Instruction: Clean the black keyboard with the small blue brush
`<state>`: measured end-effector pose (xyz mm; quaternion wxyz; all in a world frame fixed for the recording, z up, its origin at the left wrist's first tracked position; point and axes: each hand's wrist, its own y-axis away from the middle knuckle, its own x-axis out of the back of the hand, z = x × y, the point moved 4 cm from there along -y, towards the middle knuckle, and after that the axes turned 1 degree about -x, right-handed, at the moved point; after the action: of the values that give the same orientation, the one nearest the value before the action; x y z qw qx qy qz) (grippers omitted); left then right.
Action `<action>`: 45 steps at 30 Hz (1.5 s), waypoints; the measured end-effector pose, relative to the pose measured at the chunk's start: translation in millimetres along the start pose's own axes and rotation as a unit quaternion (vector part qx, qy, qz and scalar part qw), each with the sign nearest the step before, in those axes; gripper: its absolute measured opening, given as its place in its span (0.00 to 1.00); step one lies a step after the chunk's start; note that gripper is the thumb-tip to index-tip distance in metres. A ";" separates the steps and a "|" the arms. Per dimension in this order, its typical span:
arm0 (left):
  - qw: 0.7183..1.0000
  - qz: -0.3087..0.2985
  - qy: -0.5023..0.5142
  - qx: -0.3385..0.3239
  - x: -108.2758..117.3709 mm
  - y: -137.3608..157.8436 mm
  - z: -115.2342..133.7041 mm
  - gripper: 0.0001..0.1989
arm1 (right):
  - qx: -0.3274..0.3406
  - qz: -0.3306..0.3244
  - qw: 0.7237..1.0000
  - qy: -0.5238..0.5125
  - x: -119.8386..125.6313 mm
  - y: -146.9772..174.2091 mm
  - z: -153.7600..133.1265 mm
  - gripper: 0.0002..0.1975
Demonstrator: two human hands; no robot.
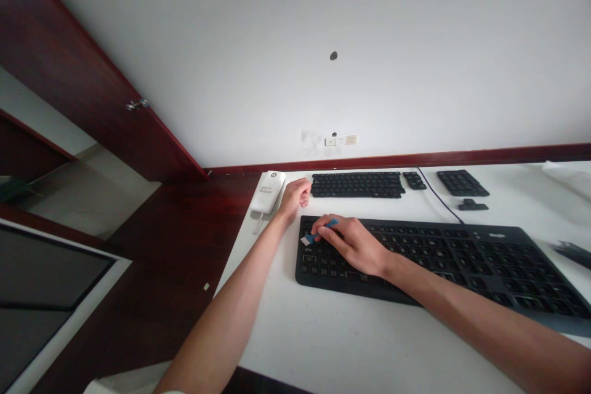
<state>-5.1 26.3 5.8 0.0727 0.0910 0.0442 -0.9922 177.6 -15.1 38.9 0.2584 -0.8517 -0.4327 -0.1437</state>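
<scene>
Blue, pale-bristled brush [312, 237]; black keyboard [443, 249]; white tabletop [300, 326]

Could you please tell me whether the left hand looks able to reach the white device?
Probably yes: the left hand shows no object in its curled grip, and the white device lies close on its left, with nothing visible between.

Soft, muted, diffuse light, source out of frame. Tabletop [272, 326] around the right hand [348, 245] pale; wall [392, 31] beyond it flat grey, darker at the far right corner. Door [78, 43] and floor [170, 301] left of the left hand [295, 197] murky. Shadows faint. Wide-angle stretch toward edges. Keyboard [415, 253] under the right hand: fine detail soft, dark.
</scene>
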 end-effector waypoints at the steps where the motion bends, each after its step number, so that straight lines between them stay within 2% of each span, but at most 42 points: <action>1: 1.000 0.001 -0.001 0.001 0.0 0.0 0.0 0.18 | 0.000 0.007 1.000 -0.002 0.5 0.1 0.0 0.16; 3: 1.000 0.002 -0.002 0.001 0.2 0.1 0.0 0.18 | -0.009 0.020 1.000 0.006 1.5 0.1 0.7 0.17; 8: 1.000 -0.002 -0.004 0.000 0.6 -0.2 -0.3 0.18 | -0.003 0.003 1.000 0.005 0.4 -0.4 0.2 0.15; 11: 1.000 0.002 -0.004 0.005 0.8 0.0 -0.5 0.19 | -0.007 0.023 1.000 0.003 2.0 -0.3 0.2 0.16; 16: 1.000 -0.002 -0.003 0.003 -0.2 1.0 0.9 0.19 | 0.002 -0.006 1.000 0.015 -0.2 0.4 -1.9 0.16; 20: 1.000 0.000 -0.009 0.006 -0.6 1.7 2.0 0.20 | 0.008 0.013 1.000 0.007 1.2 -0.1 -2.0 0.16; 24: 1.000 0.004 -0.008 0.008 -1.3 2.1 2.8 0.21 | 0.025 -0.018 0.999 0.026 -2.2 -0.3 -1.6 0.15; 29: 1.000 0.004 -0.008 0.009 -1.7 1.9 2.4 0.20 | 0.001 0.015 1.000 0.021 0.1 0.6 0.6 0.15; 34: 1.000 0.003 -0.007 0.008 -1.8 1.0 2.2 0.20 | 0.020 -0.010 0.999 0.039 -2.7 0.0 -0.6 0.15; 39: 1.000 0.004 -0.008 0.008 -1.4 0.8 1.8 0.20 | 0.002 -0.016 0.999 0.032 -3.0 -0.6 -1.0 0.14; 45: 1.000 0.006 -0.006 0.014 0.5 -0.4 -1.4 0.20 | -0.003 0.004 1.000 0.023 0.0 1.5 -3.3 0.16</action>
<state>-5.4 26.7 4.4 0.0777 0.0861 0.0290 -0.9928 178.8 -17.7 41.2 0.2663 -0.8509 -0.4223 -0.1638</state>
